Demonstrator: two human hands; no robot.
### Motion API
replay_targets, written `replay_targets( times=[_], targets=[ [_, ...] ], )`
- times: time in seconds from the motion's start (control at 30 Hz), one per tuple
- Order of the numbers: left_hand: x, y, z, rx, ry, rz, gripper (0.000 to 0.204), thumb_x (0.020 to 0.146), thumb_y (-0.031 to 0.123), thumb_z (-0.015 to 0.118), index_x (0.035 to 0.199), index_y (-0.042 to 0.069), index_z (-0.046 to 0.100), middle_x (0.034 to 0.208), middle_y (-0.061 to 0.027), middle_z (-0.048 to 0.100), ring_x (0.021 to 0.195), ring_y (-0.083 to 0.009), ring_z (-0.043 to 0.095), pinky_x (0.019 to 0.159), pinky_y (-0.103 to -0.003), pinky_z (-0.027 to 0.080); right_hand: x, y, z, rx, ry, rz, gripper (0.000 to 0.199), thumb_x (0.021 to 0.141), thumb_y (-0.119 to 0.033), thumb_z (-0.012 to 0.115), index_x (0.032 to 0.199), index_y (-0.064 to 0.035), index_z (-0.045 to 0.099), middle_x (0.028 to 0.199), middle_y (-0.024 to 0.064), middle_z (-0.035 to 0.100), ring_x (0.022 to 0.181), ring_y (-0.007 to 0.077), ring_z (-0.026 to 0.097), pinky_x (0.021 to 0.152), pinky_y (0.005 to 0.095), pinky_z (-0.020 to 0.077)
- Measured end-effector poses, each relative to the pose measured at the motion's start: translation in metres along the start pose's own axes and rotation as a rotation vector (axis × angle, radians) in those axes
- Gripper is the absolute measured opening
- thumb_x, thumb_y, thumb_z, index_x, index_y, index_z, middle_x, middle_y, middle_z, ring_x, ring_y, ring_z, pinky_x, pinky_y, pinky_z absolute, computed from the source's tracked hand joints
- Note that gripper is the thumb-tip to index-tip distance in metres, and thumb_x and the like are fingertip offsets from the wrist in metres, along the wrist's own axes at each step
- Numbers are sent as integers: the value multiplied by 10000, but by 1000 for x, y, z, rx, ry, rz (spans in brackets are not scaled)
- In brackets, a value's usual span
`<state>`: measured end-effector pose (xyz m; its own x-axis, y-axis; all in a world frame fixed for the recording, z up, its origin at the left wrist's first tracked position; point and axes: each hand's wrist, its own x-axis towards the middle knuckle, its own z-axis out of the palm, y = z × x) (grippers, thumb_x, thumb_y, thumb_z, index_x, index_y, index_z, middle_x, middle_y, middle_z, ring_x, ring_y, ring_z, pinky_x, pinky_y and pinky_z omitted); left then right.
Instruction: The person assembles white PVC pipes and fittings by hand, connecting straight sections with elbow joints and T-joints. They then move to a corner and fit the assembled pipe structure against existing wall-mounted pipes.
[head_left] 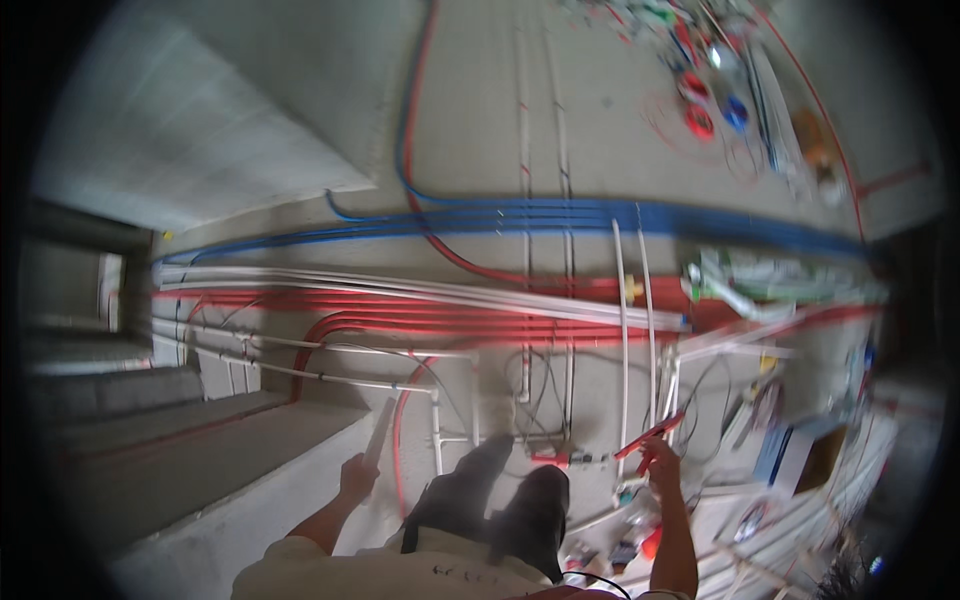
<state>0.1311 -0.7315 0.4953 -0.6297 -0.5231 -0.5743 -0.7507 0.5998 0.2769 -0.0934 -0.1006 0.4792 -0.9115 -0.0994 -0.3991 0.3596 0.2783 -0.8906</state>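
Two things extend beyond curled fingers [356,463]: pale strip [380,432] in left hand [357,480], red tool [652,436] in right hand [660,466].

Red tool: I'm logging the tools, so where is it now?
In the head view, right of centre in the lower half, the red tool is in the right hand, left of the box.

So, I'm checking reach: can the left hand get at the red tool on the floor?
Probably not easily: the left hand already holds a pale strip, and the left leg lies between hand and red tool in view.
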Motion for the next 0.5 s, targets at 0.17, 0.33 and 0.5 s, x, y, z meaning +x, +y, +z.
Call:
replay_targets(
  times=[0.17, 0.33, 0.5],
  targets=[
    [33, 8, -72, -170, 187, -119, 254, 769, 199, 715, 917, -3, 675, 922, -250, 705, 925, -453, 681, 829, -532, 549, 106, -195, 113, -40, -322, -32, 127, 983, -53, 641, 1090, 5, 676, 1037, 61, 695, 942, 167, 676, 853, 303, 548],
    [79, 0, -125, -292, 354, -160, 285, 720, 172, 739, 944, 3, 690, 889, -250, 706, 887, -438, 691, 785, -516, 536, 151, -389, 254, -169, -479, -600, 345, 919, 153, 557, 1219, -18, 552, 1207, 180, 533, 991, 237, 625, 805, 327, 528],
    [110, 9, -209, -370, 480, -152, 295, 726, 203, 723, 941, 6, 684, 893, -263, 699, 889, -455, 681, 799, -516, 536, 221, -535, 372, -488, -524, -1188, 559, 912, 87, 631, 1439, 49, 448, 1253, 275, 587, 1012, 397, 628, 901, 443, 535]
  ],
)
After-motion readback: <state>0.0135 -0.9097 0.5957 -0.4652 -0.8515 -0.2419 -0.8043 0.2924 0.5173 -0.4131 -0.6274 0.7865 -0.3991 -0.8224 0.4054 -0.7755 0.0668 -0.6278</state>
